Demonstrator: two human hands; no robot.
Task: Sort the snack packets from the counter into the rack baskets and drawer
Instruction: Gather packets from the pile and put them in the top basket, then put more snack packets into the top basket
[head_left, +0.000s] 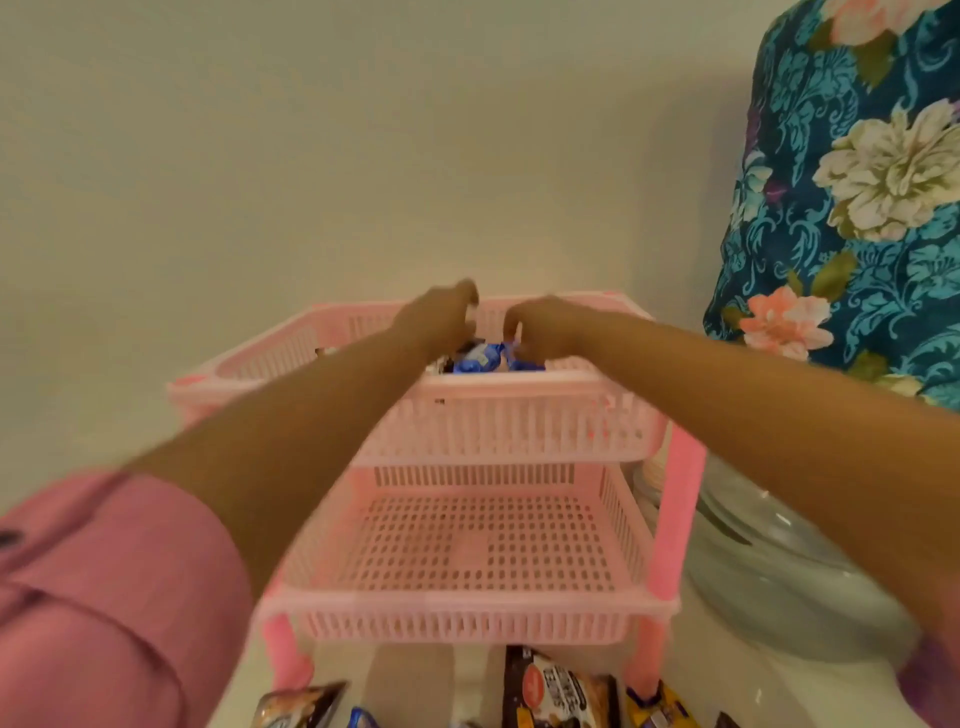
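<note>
A pink plastic rack stands on the white counter with two slotted baskets in view. Both my hands reach into the top basket (519, 415). My left hand (441, 317) and my right hand (540, 325) hover close together over blue snack packets (480, 358) lying inside it, fingers curled down; the frame is blurred, so what they grip stays unclear. The lower basket (467, 613) holds nothing. Several more snack packets lie on the counter below the rack: a brown one (558, 691), a yellow one (660, 712) and a dark one (298, 706).
A plain wall rises behind the rack. A floral teal cloth (857, 182) covers something tall at the right. A clear glass bowl (769, 561) sits right of the rack. My pink sleeve (104, 597) fills the lower left.
</note>
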